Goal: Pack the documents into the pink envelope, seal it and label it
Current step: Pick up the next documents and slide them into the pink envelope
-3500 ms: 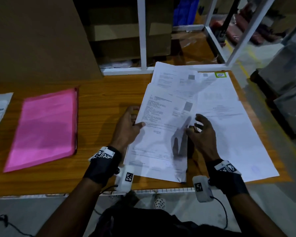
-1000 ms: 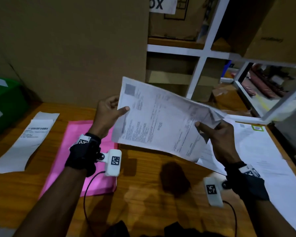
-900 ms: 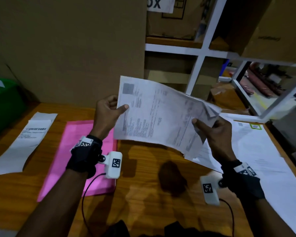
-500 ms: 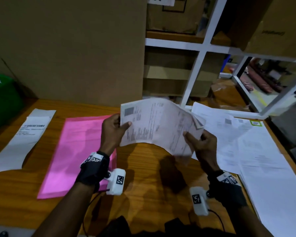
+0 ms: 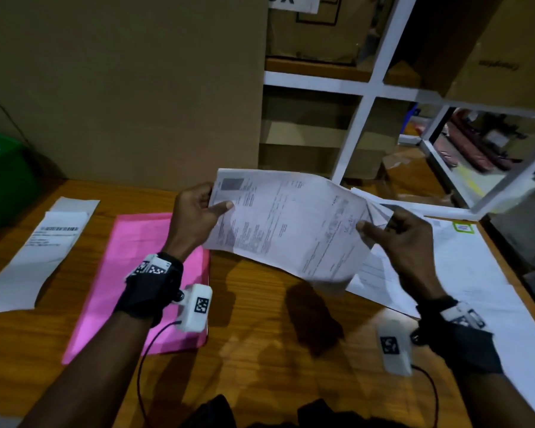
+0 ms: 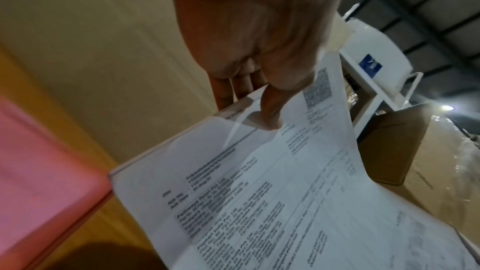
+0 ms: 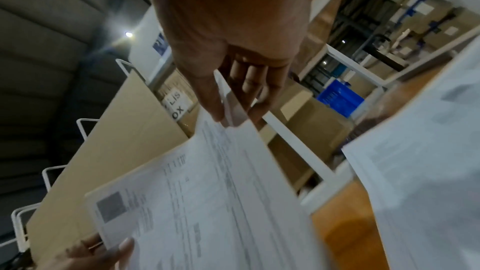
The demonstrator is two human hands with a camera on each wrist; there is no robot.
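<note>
Documents: thin printed sheets we pinch at both ends, left hand and right hand (text unreadable).
Pink envelope: glossy, flat on the wood surface.
Box label: "OX".

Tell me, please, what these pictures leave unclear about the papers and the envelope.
- Papers: print blurred in all views; sheet count hidden, since they overlap.
- Envelope: opening not visible; left hand and wrist cover part in the head view, left wrist view cuts it off.
- Right hand fingers: mostly behind the papers.

Bare table between pink envelope and loose papers.
</note>
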